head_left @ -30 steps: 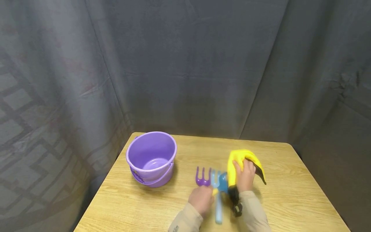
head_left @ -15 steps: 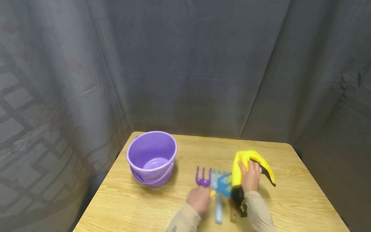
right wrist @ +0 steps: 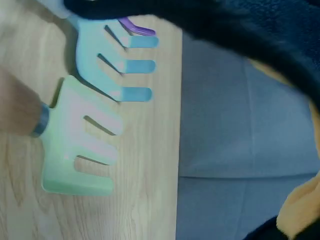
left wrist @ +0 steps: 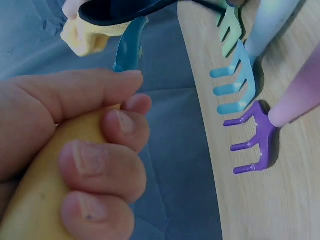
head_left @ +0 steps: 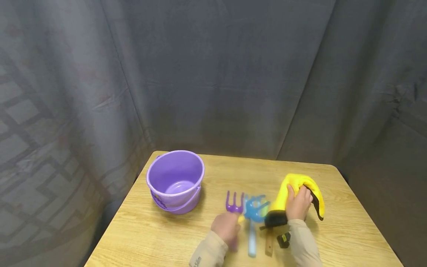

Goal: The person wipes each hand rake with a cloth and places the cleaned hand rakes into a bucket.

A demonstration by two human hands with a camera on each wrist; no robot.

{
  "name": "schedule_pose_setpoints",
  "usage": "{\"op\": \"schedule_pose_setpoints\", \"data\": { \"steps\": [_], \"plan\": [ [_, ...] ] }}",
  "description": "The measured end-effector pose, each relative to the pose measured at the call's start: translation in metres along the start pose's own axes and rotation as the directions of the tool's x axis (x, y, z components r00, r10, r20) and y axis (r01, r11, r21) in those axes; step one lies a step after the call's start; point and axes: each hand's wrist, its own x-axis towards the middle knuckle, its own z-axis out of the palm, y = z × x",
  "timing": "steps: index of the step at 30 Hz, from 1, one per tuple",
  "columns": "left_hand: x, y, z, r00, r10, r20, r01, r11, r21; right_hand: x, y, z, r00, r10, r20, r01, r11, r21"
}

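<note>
My left hand grips the yellow handle of a toy hand rake, its fingers curled round it in the left wrist view. The rake's blue clawed head is raised over the other tools, tines toward the far side. My right hand holds a floppy yellow fabric piece with black edging, bunched up by its top. Its dark fleecy inside shows in the right wrist view. The rake's head is close to the black edge in the left wrist view.
A purple fork, a light-blue fork and a green fork with a wooden handle lie side by side. A purple bucket stands at the back left of the wooden table. A black thing lies by my right sleeve.
My right hand has moved right with the yellow fabric, which has tilted, uncovering the wooden-handled fork and more of the blue rake head. My left hand has shifted slightly left with the rake.
</note>
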Motion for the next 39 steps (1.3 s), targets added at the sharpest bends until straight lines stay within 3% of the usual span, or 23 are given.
{"op": "schedule_pose_setpoints", "data": {
  "steps": [1,5,12,17,21,24,27,30,32,34,39],
  "plan": [
    [-0.015,0.005,-0.022,0.999,0.037,-0.016,-0.037,0.999,-0.011,0.001,0.0,-0.001,1.0,0.013,-0.007,-0.013,1.0,-0.011],
    [-0.028,0.008,-0.044,0.999,0.007,-0.032,-0.011,0.994,-0.11,0.003,-0.002,-0.007,0.997,0.016,-0.074,-0.017,1.0,-0.015],
    [-0.028,0.003,-0.051,0.999,-0.034,-0.024,0.03,0.986,-0.163,0.005,-0.007,-0.014,0.986,-0.029,-0.165,0.035,0.999,0.036],
    [-0.026,0.004,-0.052,0.998,-0.052,-0.035,0.045,0.98,-0.196,0.001,-0.009,-0.01,0.968,-0.16,-0.196,0.177,0.981,0.074],
    [-0.024,0.006,-0.054,0.997,-0.065,-0.036,0.058,0.982,-0.178,-0.007,-0.015,-0.006,0.928,-0.305,-0.215,0.33,0.94,0.089],
    [-0.022,0.007,-0.055,0.997,-0.058,-0.043,0.05,0.986,-0.161,-0.013,-0.021,-0.004,0.892,-0.411,-0.186,0.432,0.897,0.094],
    [-0.02,0.008,-0.055,0.997,-0.034,-0.067,0.024,0.99,-0.139,-0.019,-0.026,0.001,0.826,-0.537,-0.173,0.556,0.826,0.092],
    [-0.016,0.008,-0.053,0.996,-0.013,-0.086,0.002,0.992,-0.124,-0.025,-0.032,0.007,0.745,-0.648,-0.157,0.663,0.744,0.076],
    [-0.014,0.009,-0.053,0.996,-0.002,-0.093,-0.009,0.994,-0.109,-0.03,-0.035,0.01,0.71,-0.693,-0.131,0.703,0.708,0.068],
    [-0.013,0.01,-0.053,0.996,0.0,-0.088,-0.009,0.995,-0.098,-0.035,-0.038,0.014,0.693,-0.714,-0.1,0.721,0.69,0.071],
    [-0.012,0.012,-0.053,0.996,0.028,-0.088,-0.032,0.998,-0.053,-0.05,-0.043,0.022,0.697,-0.717,0.009,0.713,0.695,0.095]
  ]
}}
